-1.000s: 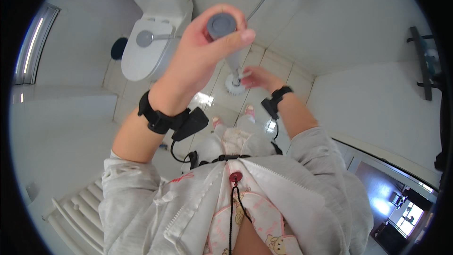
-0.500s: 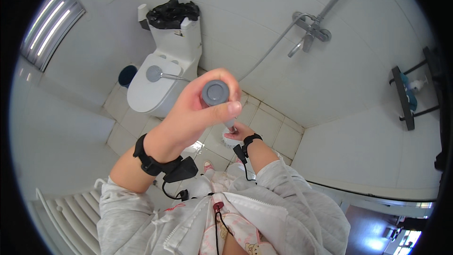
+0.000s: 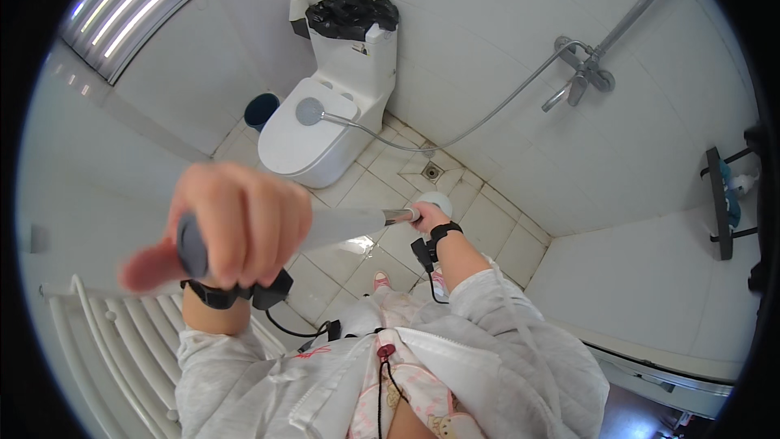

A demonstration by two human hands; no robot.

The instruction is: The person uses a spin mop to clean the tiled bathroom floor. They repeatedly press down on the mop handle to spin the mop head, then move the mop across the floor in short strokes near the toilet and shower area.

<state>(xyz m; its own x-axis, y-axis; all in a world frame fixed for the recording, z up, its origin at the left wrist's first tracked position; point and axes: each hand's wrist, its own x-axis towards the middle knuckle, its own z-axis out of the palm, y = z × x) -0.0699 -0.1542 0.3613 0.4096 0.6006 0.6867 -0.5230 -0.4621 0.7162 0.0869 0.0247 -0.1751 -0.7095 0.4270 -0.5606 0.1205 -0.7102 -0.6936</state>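
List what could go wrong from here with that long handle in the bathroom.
1. The left hand grips the top of the long handle close to the camera; a swing might strike the face.
2. The shower head rests on the toilet lid, its hose hanging across; the handle could snag it.
3. The tiled floor may be slippery.

**Both hands on a long pole in a tiled bathroom**

Left hand (image 3: 236,223) is fisted around the grey grip end (image 3: 192,245) of a pole (image 3: 349,223), close to the camera and blurry. Right hand (image 3: 426,215) holds it further down, near what looks like a white head (image 3: 436,199). Behind: white toilet (image 3: 325,126) with a shower head (image 3: 309,110) lying on its lid, hose (image 3: 479,122) running to the wall tap (image 3: 581,81).
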